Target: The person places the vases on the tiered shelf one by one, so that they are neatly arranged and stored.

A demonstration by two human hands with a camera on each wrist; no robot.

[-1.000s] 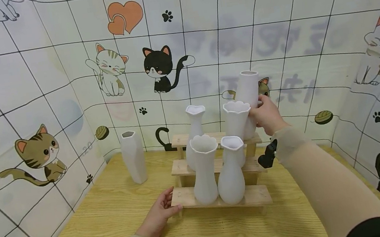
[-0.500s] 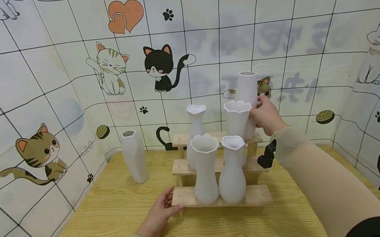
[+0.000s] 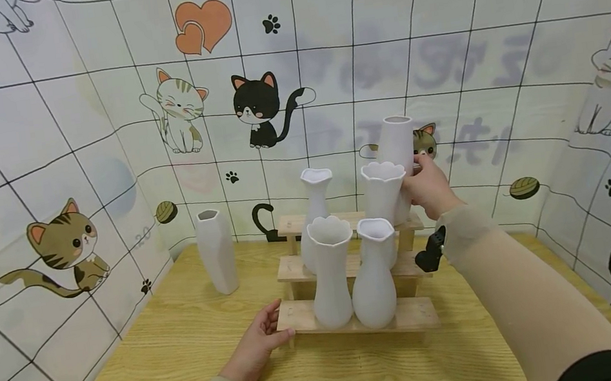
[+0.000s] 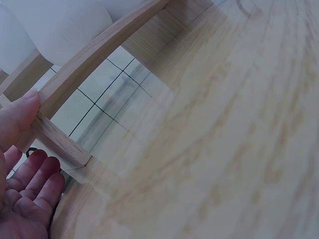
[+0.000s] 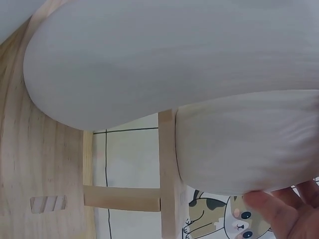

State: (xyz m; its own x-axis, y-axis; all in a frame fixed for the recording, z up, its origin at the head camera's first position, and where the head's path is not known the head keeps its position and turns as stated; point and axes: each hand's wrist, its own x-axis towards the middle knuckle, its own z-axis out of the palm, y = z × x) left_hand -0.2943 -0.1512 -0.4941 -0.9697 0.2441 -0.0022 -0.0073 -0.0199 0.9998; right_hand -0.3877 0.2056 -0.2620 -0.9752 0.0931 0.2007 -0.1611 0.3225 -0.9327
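Observation:
My right hand (image 3: 430,186) grips a tall, smooth white vase (image 3: 395,139) at the top step's right end. In the right wrist view, that vase's base (image 5: 234,149) is right at the step board (image 5: 168,169), with thumb and fingers around its side. My left hand (image 3: 252,351) holds the left end of the three-step wooden stand (image 3: 299,315), thumb on the bottom step's front corner. In the left wrist view, the fingers (image 4: 50,186) curve beside the stand's leg. Two white vases stand on the bottom step: one scalloped (image 3: 331,278), one round-bellied (image 3: 374,291).
The middle step carries a slim-necked white vase (image 3: 314,192) on the left and a wide scalloped one (image 3: 383,189) on the right, partly hiding the gripped vase. A faceted white vase (image 3: 217,255) stands on the wooden table (image 3: 174,339). Cat-print sheeting (image 3: 325,83) encloses the back and sides.
The gripped vase has shifted very slightly left on the top step, with my right hand still on it. My left hand stays at the stand's end.

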